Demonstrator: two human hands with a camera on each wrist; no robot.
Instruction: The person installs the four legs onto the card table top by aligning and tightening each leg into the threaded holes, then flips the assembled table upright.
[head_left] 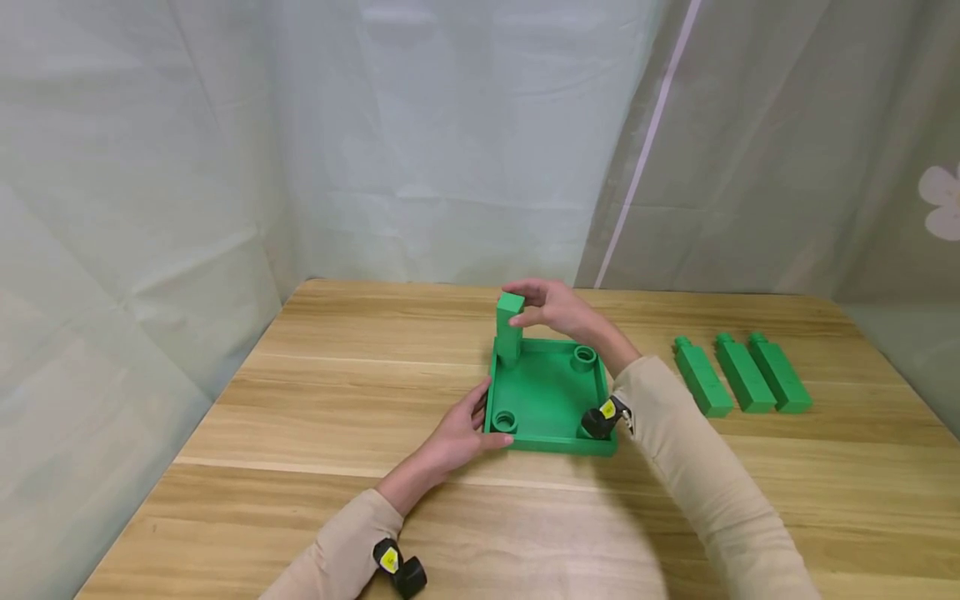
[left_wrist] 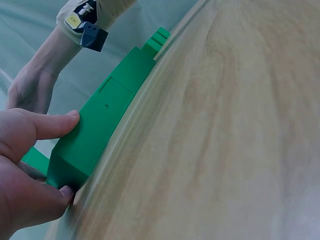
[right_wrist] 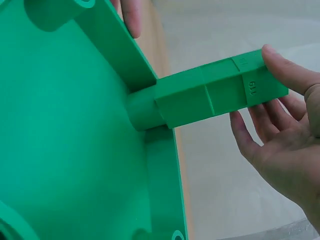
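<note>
Right hand (head_left: 558, 310) grips the top of an upright green block (head_left: 509, 329) seated in the far-left socket of the green square base (head_left: 551, 392). I see my left hand (head_left: 457, 433) pinching the base's near-left edge. Three more green blocks (head_left: 742, 373) lie to the right on the wooden table (head_left: 315, 400).

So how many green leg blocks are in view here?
4. One block stands upright in the far-left corner socket of the green tray, pinched by the right hand. Three more lie side by side on the table, right of the tray.
</note>
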